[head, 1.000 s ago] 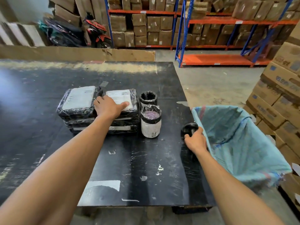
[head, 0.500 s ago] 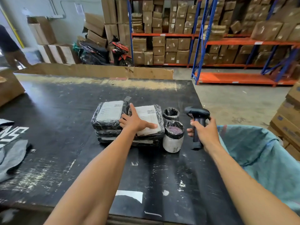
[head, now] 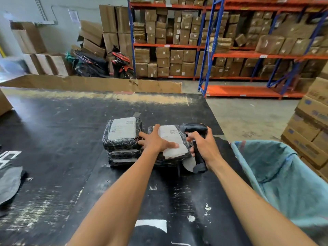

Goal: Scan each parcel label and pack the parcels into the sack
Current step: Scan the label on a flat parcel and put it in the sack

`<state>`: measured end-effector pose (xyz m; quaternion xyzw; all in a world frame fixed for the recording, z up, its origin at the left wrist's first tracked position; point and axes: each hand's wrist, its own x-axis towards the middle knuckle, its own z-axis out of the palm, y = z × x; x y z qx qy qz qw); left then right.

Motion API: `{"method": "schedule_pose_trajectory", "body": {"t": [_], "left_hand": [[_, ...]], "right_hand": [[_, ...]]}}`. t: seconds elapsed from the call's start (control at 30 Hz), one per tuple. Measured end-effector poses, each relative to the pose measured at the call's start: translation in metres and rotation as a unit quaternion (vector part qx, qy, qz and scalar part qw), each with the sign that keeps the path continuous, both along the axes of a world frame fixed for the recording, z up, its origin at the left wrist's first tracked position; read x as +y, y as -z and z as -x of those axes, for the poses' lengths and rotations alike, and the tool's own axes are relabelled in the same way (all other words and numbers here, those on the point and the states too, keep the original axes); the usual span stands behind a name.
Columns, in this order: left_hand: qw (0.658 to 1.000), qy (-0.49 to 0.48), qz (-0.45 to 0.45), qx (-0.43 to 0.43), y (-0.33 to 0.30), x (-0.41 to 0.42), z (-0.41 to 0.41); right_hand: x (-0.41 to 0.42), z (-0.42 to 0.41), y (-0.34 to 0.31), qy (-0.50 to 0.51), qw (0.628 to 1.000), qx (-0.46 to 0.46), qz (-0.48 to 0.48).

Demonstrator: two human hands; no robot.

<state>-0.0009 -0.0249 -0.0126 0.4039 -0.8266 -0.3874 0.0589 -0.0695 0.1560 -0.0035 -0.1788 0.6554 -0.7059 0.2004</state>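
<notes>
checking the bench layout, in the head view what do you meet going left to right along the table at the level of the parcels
grey bag at the table's left edge → left parcel stack → left hand flat on the right parcel's label → scanner gripped in the right hand → blue sack

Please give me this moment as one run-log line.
left hand: flat on white-labelled black-wrapped parcel | right hand: gripping black handheld scanner | blue woven sack: open

Orange-and-blue shelving (head: 230,55) stacked with cartons lines the concrete floor (head: 248,114).
</notes>
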Motion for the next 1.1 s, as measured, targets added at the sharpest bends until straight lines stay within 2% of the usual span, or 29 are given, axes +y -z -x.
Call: {"method": "schedule_pose_trajectory", "body": {"t": [0.07,0.2,0.3,0.47,0.77,1.1], "left_hand": [[0.999,0.025,0.023,0.032,0.005,-0.002,-0.001],[0.992,0.011,0.017,0.127,0.009,0.005,-0.005],[0.974,0.044,0.021,0.221,0.011,0.012,-0.013],[0.949,0.094,0.052,0.296,0.017,0.000,-0.037],[0.929,0.040,0.041,0.364,0.018,-0.022,-0.071],[0.922,0.058,0.068,0.376,0.006,-0.027,-0.087]], "right_hand": [[0.001,-0.002,-0.001,0.007,1.000,-0.003,0.001],[0.005,-0.012,-0.008,0.002,1.000,0.009,0.002],[0.009,-0.021,-0.016,0.018,0.998,0.058,-0.025],[0.012,-0.034,-0.029,0.039,0.990,0.122,-0.065],[-0.012,-0.060,-0.039,0.037,0.988,0.134,-0.066],[-0.023,-0.076,-0.053,0.013,0.986,0.152,-0.065]]}}
